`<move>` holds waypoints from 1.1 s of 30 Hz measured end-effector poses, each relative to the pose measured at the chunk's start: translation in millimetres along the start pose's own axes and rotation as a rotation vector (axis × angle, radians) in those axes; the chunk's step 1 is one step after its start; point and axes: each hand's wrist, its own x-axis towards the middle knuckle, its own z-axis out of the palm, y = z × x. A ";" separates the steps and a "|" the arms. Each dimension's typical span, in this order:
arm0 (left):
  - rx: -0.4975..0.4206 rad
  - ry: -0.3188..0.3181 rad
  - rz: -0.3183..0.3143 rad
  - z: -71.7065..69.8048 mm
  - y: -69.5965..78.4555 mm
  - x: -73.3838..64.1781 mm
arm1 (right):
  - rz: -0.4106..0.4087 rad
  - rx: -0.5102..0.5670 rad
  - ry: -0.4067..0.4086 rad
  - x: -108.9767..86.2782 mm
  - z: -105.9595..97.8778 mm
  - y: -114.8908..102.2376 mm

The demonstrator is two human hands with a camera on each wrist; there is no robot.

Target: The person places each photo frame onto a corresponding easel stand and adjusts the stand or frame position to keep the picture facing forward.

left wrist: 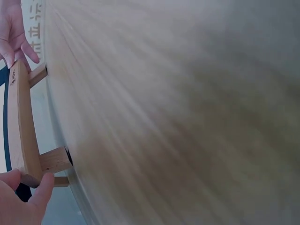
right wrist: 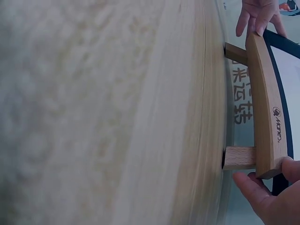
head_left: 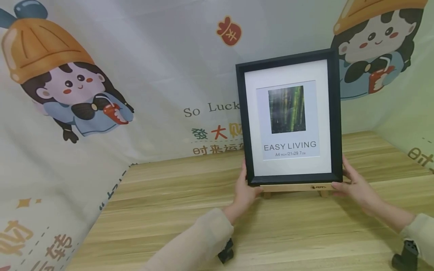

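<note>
A black picture frame (head_left: 286, 109) with a white mat and a bamboo photo stands upright, leaning slightly back on a small wooden tabletop easel (head_left: 288, 187). My left hand (head_left: 245, 192) grips the left end of the easel's ledge, thumb at the front and fingers along the frame's side. At the opposite end, my right hand (head_left: 357, 190) holds the ledge the same way. Seen from the left wrist, the ledge (left wrist: 22, 122) sits between thumb and fingers. The right wrist view shows the ledge (right wrist: 265, 108), its printed logo and short legs with dark tips at the tabletop.
Beneath everything is a wood-grain table (head_left: 162, 218). Behind it hangs a pale printed cloth (head_left: 162, 60) with cartoon figures and lettering, reaching around both sides. Dark devices (head_left: 226, 251) are strapped under both wrists.
</note>
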 end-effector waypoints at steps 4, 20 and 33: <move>-0.010 -0.016 0.016 0.5 -0.9 0.2 | -0.013 0.020 0.007 -0.6 1.6 1.2; -0.152 -0.038 -0.055 3.0 -4.0 0.4 | -0.010 0.002 0.014 0.3 2.2 2.1; -0.131 -0.017 -0.075 0.4 -2.8 1.0 | 0.004 -0.056 0.013 4.3 5.9 -0.5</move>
